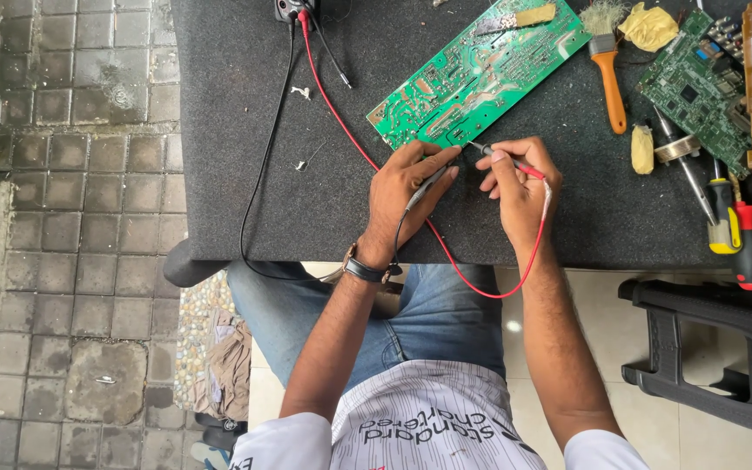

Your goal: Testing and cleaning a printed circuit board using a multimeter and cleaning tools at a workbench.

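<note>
While the person sits with jeans-clad knees under the table edge, the left hand (406, 187) pinches a black probe (433, 181) between thumb and fingers, and the right hand (520, 183) grips a red probe (515, 164) the same way. Both tips meet the near edge of a green board (480, 74) lying solder-side up on the dark mat (245, 130). A red lead (341, 122) and a black lead (267, 148) run across the mat to a meter (289, 9) at the far edge, mostly out of view. Right of the hands lie screwdrivers (733, 231), then a second green board (698, 87), with an orange-handled brush (607, 74) and yellow cloth (650, 28) further off. A black stool (715, 348) stands on the floor at right.
</note>
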